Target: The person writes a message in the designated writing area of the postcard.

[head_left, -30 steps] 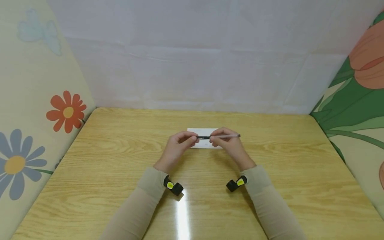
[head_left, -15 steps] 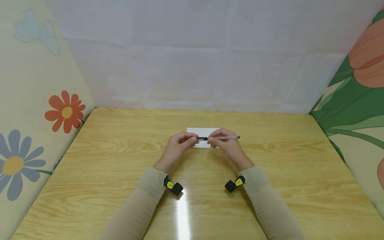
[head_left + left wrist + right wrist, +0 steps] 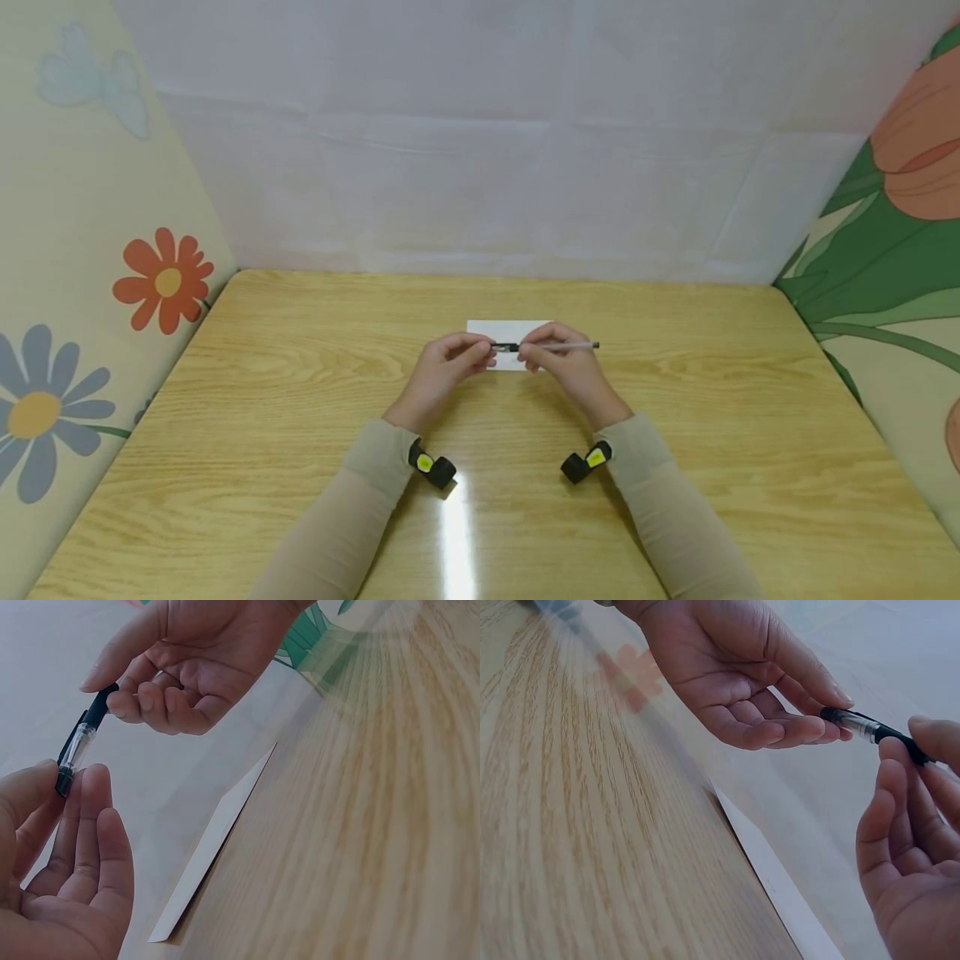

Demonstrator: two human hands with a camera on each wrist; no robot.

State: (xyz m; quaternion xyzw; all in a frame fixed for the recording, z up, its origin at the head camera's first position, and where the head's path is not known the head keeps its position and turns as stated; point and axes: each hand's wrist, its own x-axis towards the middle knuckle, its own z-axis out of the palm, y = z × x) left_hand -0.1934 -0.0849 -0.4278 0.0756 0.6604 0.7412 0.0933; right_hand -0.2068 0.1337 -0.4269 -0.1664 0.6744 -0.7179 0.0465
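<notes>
A pen (image 3: 506,347) with black parts and a clear section is held level between both hands, above a white sheet of paper (image 3: 487,328). My left hand (image 3: 447,360) pinches its black clip end between thumb and finger. The right hand (image 3: 573,367) pinches the black part farther along, and the light barrel sticks out beyond it to the right. In the left wrist view, the clip and the clear section (image 3: 78,745) show between the two hands. Fingertips hide both gripped spots. The other fingers of the right hand (image 3: 919,855) curl loosely below the pen.
The paper lies flat on a wood-grain table (image 3: 300,417). A white cloth (image 3: 480,167) hangs behind the table's far edge. Flower-patterned panels (image 3: 60,250) stand at both sides. A black camera (image 3: 433,467) is strapped to each wrist.
My right hand has shifted slightly left, and the pen's far end has dropped a touch. Over the last half second hardly anything differs.
</notes>
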